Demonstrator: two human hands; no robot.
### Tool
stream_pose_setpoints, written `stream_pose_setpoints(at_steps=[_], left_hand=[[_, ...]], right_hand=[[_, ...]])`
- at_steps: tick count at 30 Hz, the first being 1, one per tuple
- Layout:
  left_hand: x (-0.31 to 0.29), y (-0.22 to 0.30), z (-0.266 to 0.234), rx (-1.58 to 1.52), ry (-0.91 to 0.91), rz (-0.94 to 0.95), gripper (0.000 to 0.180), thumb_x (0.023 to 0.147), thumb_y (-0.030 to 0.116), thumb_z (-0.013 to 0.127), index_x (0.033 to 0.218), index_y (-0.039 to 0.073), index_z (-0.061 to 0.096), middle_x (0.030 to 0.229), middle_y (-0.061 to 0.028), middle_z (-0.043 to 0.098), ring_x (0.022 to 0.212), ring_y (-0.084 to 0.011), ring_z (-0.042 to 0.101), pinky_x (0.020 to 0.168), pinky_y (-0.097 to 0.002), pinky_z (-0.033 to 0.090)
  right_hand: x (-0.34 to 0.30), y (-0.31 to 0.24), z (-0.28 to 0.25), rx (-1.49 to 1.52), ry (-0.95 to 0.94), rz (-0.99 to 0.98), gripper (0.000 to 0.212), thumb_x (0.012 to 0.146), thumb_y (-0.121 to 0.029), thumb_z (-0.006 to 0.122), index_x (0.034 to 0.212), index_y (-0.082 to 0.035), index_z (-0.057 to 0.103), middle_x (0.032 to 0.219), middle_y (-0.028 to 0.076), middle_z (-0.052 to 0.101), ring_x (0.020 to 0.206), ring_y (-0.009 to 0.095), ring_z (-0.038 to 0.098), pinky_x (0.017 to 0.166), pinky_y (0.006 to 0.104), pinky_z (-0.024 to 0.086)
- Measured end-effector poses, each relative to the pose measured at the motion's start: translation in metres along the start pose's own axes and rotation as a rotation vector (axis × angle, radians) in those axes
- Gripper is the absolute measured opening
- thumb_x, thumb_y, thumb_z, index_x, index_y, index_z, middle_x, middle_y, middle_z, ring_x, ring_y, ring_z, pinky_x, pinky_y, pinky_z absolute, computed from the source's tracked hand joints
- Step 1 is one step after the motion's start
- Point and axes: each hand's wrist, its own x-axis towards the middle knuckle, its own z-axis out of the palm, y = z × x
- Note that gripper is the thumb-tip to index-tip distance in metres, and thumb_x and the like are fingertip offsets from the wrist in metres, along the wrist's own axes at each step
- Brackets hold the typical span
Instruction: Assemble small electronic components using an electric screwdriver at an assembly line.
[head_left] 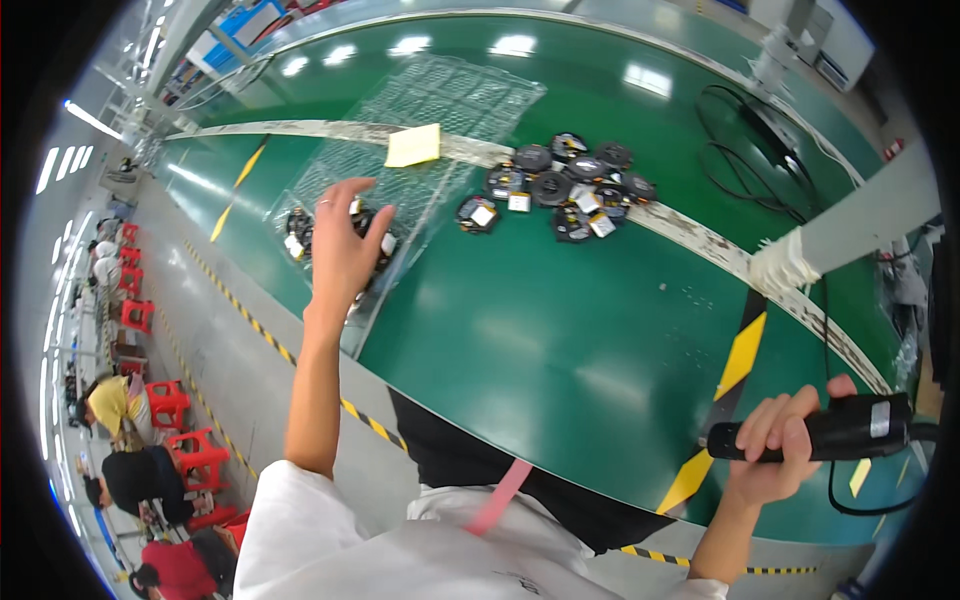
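Note:
My left hand (345,240) is over the left of the green table, fingers curved and apart, just above or touching small black round parts (298,232) on clear bubble wrap (430,100). The hand partly hides these parts, so contact is unclear. At the right, my right hand (775,440) is wrapped around a black corded cylindrical tool (860,425), its narrower end pointing left. Beyond the table's middle lies a loose pile of black round parts (550,188) with small silvery-white rectangular pieces. One similar part (477,214) sits slightly apart, left of the pile.
A yellow paper note (414,146) rests on the bubble wrap. A worn white strip (700,240) crosses the green table (500,340). At the right stands a grey post (870,215), with a coiled black cable (745,150) behind it. People and red stools (168,403) are at far left.

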Motion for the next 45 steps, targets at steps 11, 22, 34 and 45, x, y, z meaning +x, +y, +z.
stream_pose_setpoints(at_steps=[11,22,34,45], left_hand=[[-0.087,0.165,0.014,-0.286,-0.458,0.468,0.046,0.075,0.01,0.082,0.117,0.009,0.066,0.127,-0.009,0.058,0.122,-0.031,0.055,0.111,-0.0541,0.041],[-0.1,0.236,0.064,-0.82,-0.76,0.89,0.044,0.076,0.011,0.079,0.119,0.007,0.069,0.13,-0.0082,0.061,0.113,-0.0295,0.059,0.102,-0.0445,0.049],[-0.095,0.23,0.069,-0.921,-0.807,0.604,0.067,0.067,0.007,0.088,0.129,0.003,0.062,0.116,-0.01,0.066,0.11,-0.033,0.058,0.097,-0.0463,0.05],[-0.1,0.23,0.072,-0.95,-0.77,0.622,0.064,0.068,0.008,0.085,0.127,0.001,0.062,0.113,-0.01,0.068,0.106,-0.0319,0.061,0.097,-0.0471,0.05]], right_hand=[[0.003,0.0,0.001,-0.038,0.006,0.041,0.054,0.092,-0.006,0.053,0.142,-0.003,0.034,0.068,0.003,0.041,0.044,0.014,0.04,0.04,0.031,0.042],[0.005,-0.003,-0.008,-0.112,-0.182,-0.091,0.054,0.091,-0.003,0.051,0.142,-0.007,0.034,0.071,0.005,0.047,0.046,0.017,0.046,0.045,0.0328,0.049],[0.016,0.007,-0.012,-0.144,-0.46,0.012,0.056,0.089,-0.001,0.065,0.138,-0.008,0.039,0.069,0.007,0.058,0.043,0.017,0.053,0.039,0.0311,0.051],[0.014,0.006,-0.009,-0.135,-0.466,0.032,0.054,0.088,0.0,0.064,0.137,-0.005,0.041,0.069,0.006,0.055,0.042,0.017,0.052,0.039,0.0295,0.05]])
